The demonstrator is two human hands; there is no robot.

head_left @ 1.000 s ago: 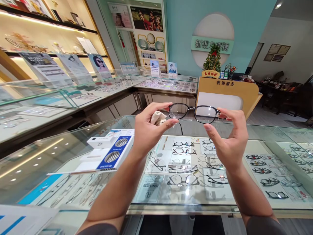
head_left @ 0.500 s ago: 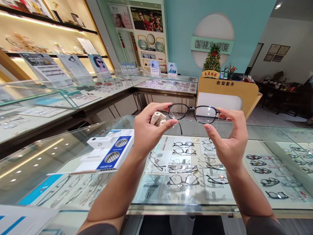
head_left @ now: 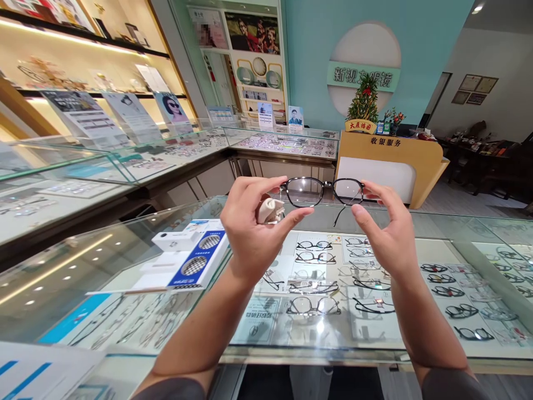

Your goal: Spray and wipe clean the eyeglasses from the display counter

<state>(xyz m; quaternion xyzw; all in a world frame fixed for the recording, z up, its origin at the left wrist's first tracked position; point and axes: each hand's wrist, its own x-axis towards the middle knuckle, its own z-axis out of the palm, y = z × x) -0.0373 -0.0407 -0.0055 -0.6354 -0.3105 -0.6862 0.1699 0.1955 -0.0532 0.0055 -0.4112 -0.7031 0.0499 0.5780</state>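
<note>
A person's left hand (head_left: 254, 225) and right hand (head_left: 385, 228) hold a pair of black-rimmed glasses (head_left: 322, 191) up at chest height, each hand closed in a pinch of thumb and forefinger on one outer end of the frame. The left hand also keeps a crumpled pale cloth (head_left: 270, 211) tucked against its palm. The glasses have a thin dark rim, two rounded clear lenses that catch a faint sheen, and a slim bridge; they sit level, front turned away from the person, with one dark temple arm hanging slantwise below the right lens. They hang in the air above the glass counter (head_left: 50, 289), touching nothing but the fingers. Under the counter's top, rows of display frames (head_left: 312, 261) lie on white trays beneath the hands. Near the counter's left part rest a blue-and-white box (head_left: 200, 258) and, just beside it, a small white box (head_left: 172, 240). Beyond the far edge stand a yellow cashier desk (head_left: 391, 161) with a small decorated tree (head_left: 364, 103) on top.
</note>
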